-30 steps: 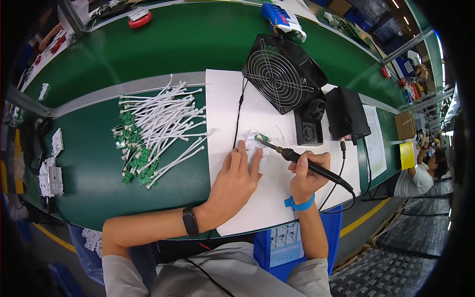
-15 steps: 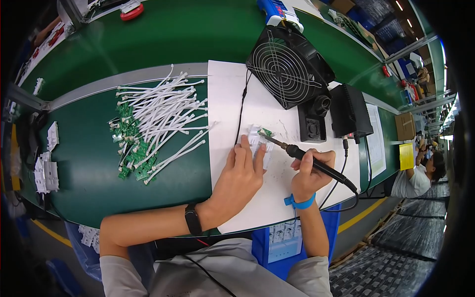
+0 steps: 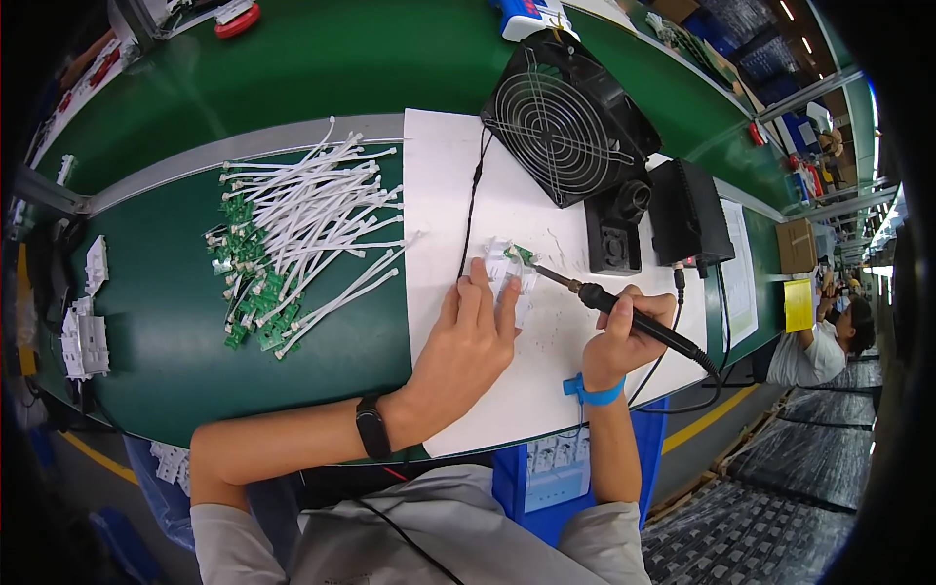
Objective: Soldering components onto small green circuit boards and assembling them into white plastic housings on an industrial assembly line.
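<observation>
My right hand (image 3: 624,336) is closed round the black handle of a soldering iron (image 3: 655,331). The iron's metal tip reaches left to a small green circuit board (image 3: 519,253); whether it touches cannot be told. That board sits on a white plastic housing (image 3: 495,261), which lies on the white sheet (image 3: 444,210). My left hand (image 3: 473,336) rests beside it, with fingers and thumb bent round the housing's near part and holding it down. The fingers partly hide the housing.
Left of the sheet lies a heap of white cables (image 3: 322,205) with green boards (image 3: 258,283). A black fan (image 3: 556,127) stands behind my hands, beside an iron stand (image 3: 614,239) and a black power unit (image 3: 687,214). White housings (image 3: 85,336) lie far left. A person (image 3: 824,346) is at right.
My right hand and the soldering iron have shifted slightly right, drawing the tip a little away from the middle of the board. My left hand still holds the housing. The whole view has shifted slightly.
</observation>
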Available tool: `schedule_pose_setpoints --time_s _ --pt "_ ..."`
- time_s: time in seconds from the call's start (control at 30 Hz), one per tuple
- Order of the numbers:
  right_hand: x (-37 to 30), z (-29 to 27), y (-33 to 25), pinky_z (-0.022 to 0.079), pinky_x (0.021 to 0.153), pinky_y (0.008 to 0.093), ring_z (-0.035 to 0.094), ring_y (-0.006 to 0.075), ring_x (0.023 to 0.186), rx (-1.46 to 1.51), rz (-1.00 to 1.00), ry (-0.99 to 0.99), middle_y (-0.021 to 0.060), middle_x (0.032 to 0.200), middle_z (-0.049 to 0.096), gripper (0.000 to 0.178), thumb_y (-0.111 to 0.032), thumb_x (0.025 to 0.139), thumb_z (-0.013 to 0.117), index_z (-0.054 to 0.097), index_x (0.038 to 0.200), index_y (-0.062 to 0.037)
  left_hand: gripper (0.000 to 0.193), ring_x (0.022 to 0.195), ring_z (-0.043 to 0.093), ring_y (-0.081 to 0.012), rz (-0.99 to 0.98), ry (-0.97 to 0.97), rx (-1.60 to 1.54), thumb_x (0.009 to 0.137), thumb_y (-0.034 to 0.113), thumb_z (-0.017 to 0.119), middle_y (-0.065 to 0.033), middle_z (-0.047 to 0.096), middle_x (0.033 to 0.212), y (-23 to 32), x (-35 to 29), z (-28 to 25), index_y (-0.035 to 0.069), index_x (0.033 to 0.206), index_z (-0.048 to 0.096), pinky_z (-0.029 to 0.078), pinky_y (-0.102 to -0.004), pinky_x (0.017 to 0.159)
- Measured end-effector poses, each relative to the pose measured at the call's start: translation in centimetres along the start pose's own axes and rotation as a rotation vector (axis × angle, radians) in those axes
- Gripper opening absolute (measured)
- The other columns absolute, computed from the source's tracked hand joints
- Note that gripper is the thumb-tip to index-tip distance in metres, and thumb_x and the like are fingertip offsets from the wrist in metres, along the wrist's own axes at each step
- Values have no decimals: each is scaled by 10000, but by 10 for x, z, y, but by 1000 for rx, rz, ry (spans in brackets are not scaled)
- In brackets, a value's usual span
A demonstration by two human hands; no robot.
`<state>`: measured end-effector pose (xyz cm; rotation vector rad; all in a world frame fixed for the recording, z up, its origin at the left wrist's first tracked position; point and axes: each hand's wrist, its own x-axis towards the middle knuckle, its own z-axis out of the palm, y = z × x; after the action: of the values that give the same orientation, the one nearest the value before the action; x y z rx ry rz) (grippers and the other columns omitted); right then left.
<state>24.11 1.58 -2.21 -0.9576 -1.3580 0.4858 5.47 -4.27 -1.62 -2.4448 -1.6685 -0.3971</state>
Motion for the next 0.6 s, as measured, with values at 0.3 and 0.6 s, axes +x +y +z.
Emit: schedule_pose_setpoints --time_s 0.3,0.6 --pt "1 -2 0 309 528 234 396 78 547 -33 -89 -20 46 627 479 266 -137 976 656 428 884 -35 540 1113 590 -384 0 11 -18 951 275 680 -393 547 1350 0 0 0 -46 1376 591 532 -397 982" --pt "5 -5 1 295 533 248 410 94 559 -75 -113 73 59 644 472 226 -122 972 618 429 888 -32 535 1110 591 -390 -1 10 -28 953 261 679 -400 545 1345 -1 0 -1 -58 1373 588 535 -403 981"
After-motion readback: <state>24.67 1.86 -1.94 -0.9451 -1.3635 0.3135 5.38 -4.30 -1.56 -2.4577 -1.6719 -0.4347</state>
